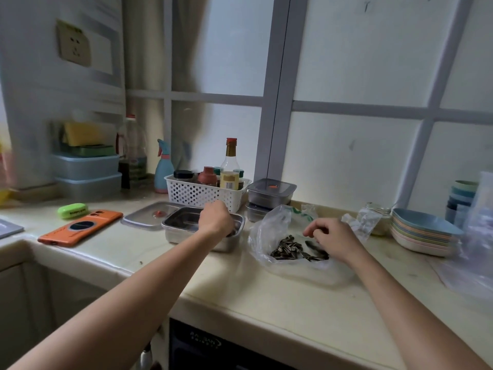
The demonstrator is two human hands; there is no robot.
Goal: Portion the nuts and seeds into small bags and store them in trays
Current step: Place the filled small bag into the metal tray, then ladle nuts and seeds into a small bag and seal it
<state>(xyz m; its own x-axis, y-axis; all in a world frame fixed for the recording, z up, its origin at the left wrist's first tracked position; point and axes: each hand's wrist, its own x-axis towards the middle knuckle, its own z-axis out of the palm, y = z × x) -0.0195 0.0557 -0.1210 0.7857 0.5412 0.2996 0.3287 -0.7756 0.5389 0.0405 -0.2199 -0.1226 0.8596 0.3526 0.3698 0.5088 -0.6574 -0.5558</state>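
My right hand [332,237], right of centre, curls over the sunflower seeds [289,248] heaped in the plastic bag [269,222]; I cannot tell whether it holds any. My left hand [217,218], at frame centre, reaches into the open steel tray [178,224] just left of the bag, fingers curled, apparently gripping seeds.

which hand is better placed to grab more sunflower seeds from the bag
Right: the right hand is at the open plastic bag, directly above the sunflower seeds; the left hand is over the steel tray.
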